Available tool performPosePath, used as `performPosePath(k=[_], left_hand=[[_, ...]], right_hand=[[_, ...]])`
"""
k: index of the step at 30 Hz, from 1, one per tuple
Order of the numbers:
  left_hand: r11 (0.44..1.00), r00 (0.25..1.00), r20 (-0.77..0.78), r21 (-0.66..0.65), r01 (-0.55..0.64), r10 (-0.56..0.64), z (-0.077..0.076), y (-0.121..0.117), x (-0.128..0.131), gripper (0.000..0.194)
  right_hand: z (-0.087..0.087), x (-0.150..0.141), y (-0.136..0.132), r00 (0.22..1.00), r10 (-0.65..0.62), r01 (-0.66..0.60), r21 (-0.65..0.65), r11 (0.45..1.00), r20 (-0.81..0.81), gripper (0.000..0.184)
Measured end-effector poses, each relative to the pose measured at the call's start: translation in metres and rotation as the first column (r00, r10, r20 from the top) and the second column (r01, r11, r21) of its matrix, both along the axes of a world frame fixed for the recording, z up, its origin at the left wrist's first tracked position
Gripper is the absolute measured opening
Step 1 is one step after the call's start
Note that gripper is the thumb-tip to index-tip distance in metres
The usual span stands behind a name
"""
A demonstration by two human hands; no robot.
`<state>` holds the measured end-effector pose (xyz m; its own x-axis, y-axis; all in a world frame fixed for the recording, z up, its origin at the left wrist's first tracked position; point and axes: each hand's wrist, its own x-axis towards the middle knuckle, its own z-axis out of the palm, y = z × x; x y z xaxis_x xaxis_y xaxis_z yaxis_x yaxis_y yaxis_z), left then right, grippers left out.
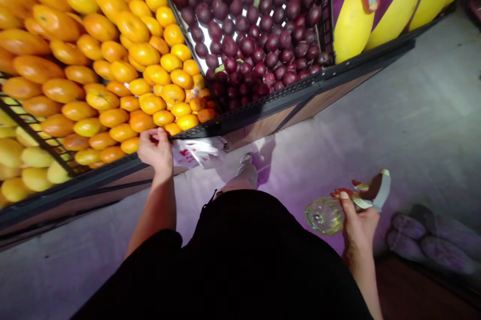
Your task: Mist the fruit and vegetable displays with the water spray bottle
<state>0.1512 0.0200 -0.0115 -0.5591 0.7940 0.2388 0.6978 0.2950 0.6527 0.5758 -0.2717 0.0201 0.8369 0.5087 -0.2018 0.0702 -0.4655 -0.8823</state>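
Note:
My left hand (156,150) is at the front edge of the display, beside a heap of small oval orange fruits (152,103). Its fingers are curled together, and whatever may be between them is hidden. Just right of that hand hangs a white plastic bag (199,152) with red print; I cannot tell whether the hand holds it. Away from the display, on the right, my right hand (358,222) is closed around a clear, ribbed, greenish container (325,216) lying tilted. A brown, red and white wrapper-like piece (372,191) sticks out above the same hand.
Dark purple round fruits (259,34) fill the middle crate. Yellow melons (353,22) with red tags lie right of it, and paler yellow fruits (35,160) at far left. A dark ledge (263,109) fronts the display. Wrapped pale bundles (432,240) sit low on the right.

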Motion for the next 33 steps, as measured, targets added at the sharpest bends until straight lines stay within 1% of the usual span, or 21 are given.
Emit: performPosePath(k=[2,4,6,8,9,11,12,14,16,17,18,19,21,22,23,25,27,29,30,31,33], left_hand=[[0.999,0.999,-0.019,-0.002,-0.041,0.041,0.001,0.0,0.008,0.014],[0.997,0.997,-0.021,0.011,-0.077,0.078,0.001,0.001,0.013,0.013],[0.992,0.993,-0.011,0.033,-0.121,0.122,-0.001,0.003,0.014,0.013],[0.987,0.988,0.027,0.05,-0.156,0.155,-0.002,0.004,0.014,0.013],[0.984,0.985,0.056,0.059,-0.169,0.165,-0.002,0.005,0.014,0.013],[0.978,0.976,0.129,0.086,-0.188,0.176,0.001,0.005,0.016,0.014],[0.973,0.969,0.167,0.108,-0.202,0.183,0.003,0.005,0.018,0.014],[0.956,0.952,0.228,0.163,-0.244,0.204,0.009,0.006,0.024,0.015],[0.933,0.936,0.277,0.224,-0.282,0.216,0.016,0.009,0.035,0.015],[0.924,0.931,0.296,0.249,-0.29,0.212,0.019,0.012,0.042,0.016],[0.921,0.929,0.314,0.265,-0.284,0.197,0.021,0.016,0.05,0.018],[0.925,0.928,0.332,0.272,-0.265,0.168,0.024,0.02,0.06,0.021],[0.948,0.927,0.367,0.263,-0.181,0.075,0.027,0.028,0.084,0.026],[0.961,0.922,0.386,0.249,-0.118,0.014,0.029,0.031,0.098,0.027],[0.971,0.913,0.405,0.234,-0.054,-0.046,0.029,0.033,0.113,0.028],[0.977,0.883,0.443,0.199,0.074,-0.157,0.03,0.037,0.142,0.028],[0.967,0.839,0.484,0.159,0.198,-0.251,0.03,0.037,0.171,0.028],[0.935,0.772,0.534,0.121,0.335,-0.346,0.029,0.038,0.197,0.029],[0.908,0.73,0.56,0.108,0.404,-0.391,0.03,0.038,0.21,0.029],[0.878,0.686,0.585,0.1,0.468,-0.432,0.031,0.039,0.222,0.029],[0.815,0.604,0.623,0.096,0.572,-0.498,0.033,0.042,0.244,0.03]], right_hand=[[-0.005,0.009,0.019,0.997,0.07,-0.071,0.001,0.998,-0.039,0.064],[-0.008,0.017,0.043,0.982,0.184,-0.184,0.005,0.983,-0.053,0.064],[-0.007,0.025,0.072,0.947,0.32,-0.32,-0.005,0.947,-0.018,0.063],[-0.001,0.029,0.107,0.884,0.467,-0.466,-0.028,0.884,0.028,0.059],[0.003,0.029,0.126,0.836,0.548,-0.547,-0.036,0.836,0.037,0.056],[0.014,0.023,0.166,0.7,0.713,-0.712,-0.039,0.701,0.039,0.05],[0.019,0.016,0.186,0.612,0.79,-0.789,-0.037,0.613,0.037,0.048],[0.025,-0.002,0.223,0.41,0.912,-0.911,-0.038,0.411,0.032,0.047],[0.026,-0.022,0.255,0.235,0.972,-0.971,-0.042,0.236,0.021,0.049],[0.025,-0.031,0.269,0.173,0.985,-0.984,-0.041,0.174,0.012,0.05],[0.023,-0.038,0.28,0.137,0.99,-0.99,-0.037,0.137,0.009,0.05],[0.022,-0.042,0.29,0.125,0.992,-0.992,-0.028,0.125,0.011,0.05],[0.019,-0.04,0.304,0.152,0.988,-0.988,0.007,0.152,0.022,0.047],[0.018,-0.034,0.309,0.184,0.983,-0.983,0.021,0.183,0.024,0.044],[0.017,-0.025,0.312,0.232,0.972,-0.972,0.028,0.231,0.027,0.041],[0.015,0.002,0.317,0.355,0.935,-0.935,0.031,0.354,0.025,0.039],[0.012,0.036,0.319,0.522,0.853,-0.852,0.063,0.52,0.01,0.043],[0.01,0.07,0.319,0.689,0.722,-0.712,0.126,0.69,-0.058,0.052],[0.009,0.086,0.32,0.754,0.648,-0.632,0.151,0.76,-0.107,0.057],[0.009,0.101,0.32,0.799,0.581,-0.558,0.168,0.812,-0.154,0.06],[0.008,0.125,0.322,0.84,0.496,-0.463,0.186,0.867,-0.22,0.062]])
